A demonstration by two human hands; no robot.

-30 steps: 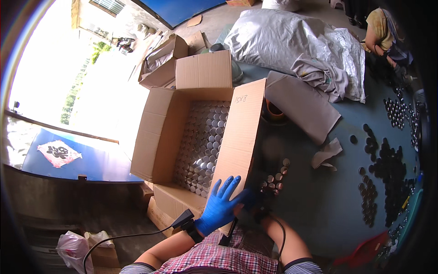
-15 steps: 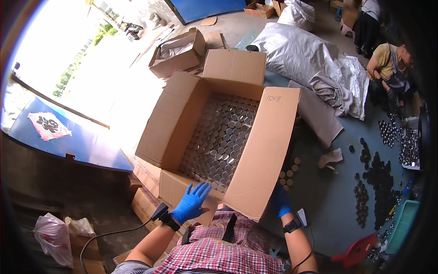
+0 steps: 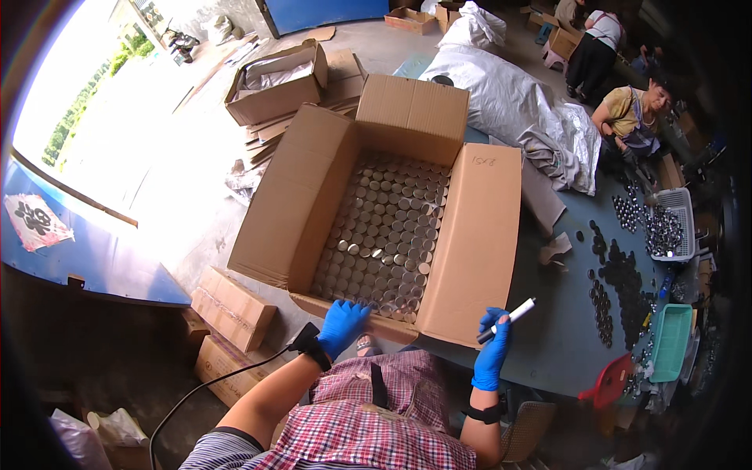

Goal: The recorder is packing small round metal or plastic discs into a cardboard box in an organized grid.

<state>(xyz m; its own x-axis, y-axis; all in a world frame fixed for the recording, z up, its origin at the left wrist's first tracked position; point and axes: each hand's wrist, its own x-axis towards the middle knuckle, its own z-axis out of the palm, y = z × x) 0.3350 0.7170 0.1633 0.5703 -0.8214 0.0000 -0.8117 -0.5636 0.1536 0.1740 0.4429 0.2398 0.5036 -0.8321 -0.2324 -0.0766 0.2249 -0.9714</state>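
A large open cardboard box (image 3: 474, 235) stands in front of me, its flaps folded outward. Rows of round, silvery metal lids (image 3: 380, 235) cover its inside. My left hand (image 3: 342, 329), in a blue glove, has its fingers bent over the near left rim of the box. At the box's near right corner, my right hand (image 3: 490, 356), also gloved in blue, is closed round a white marker pen (image 3: 517, 312) with a dark lower end. The pen points up and to the right, apart from the cardboard.
The grey-green table (image 3: 540, 352) carries dark round pieces (image 3: 623, 278) and a teal tray (image 3: 671, 342). A grey basket (image 3: 671, 223) of shiny parts stands farther right, near a seated person (image 3: 630, 117). Silvery sacking (image 3: 517, 98) lies behind; closed cartons (image 3: 233, 309) are at left.
My right hand has come up from behind the right flap, now showing the marker pen. My left hand's spread fingers have closed over the rim. The near flap now hangs lower.
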